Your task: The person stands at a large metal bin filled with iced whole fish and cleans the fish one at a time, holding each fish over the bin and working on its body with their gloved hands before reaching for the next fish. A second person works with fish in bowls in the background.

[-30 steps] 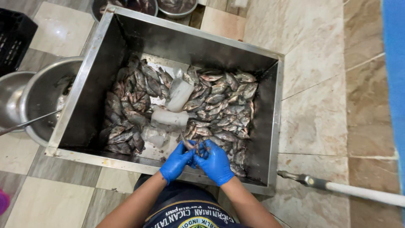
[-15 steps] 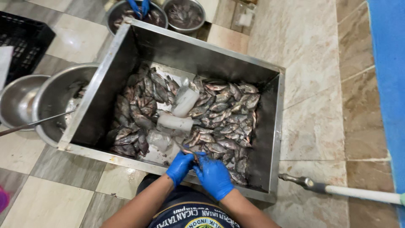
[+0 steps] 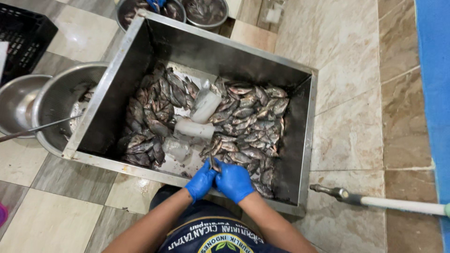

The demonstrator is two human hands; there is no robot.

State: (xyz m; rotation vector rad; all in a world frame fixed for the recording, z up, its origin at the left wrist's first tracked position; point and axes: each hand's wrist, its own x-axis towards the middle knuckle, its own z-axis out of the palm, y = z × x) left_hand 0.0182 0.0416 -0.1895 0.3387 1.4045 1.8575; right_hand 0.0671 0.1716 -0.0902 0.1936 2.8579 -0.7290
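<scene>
Head view: both gloved hands [image 3: 220,180] grip a small fish [image 3: 214,164] upright, pointing away.

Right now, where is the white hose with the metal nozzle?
The white hose with the metal nozzle lies on the tiled floor at lower right of the head view, just right of the steel tub.

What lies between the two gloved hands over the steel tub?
In the head view, a small dark fish sits pinched between the left hand and right hand.
</scene>
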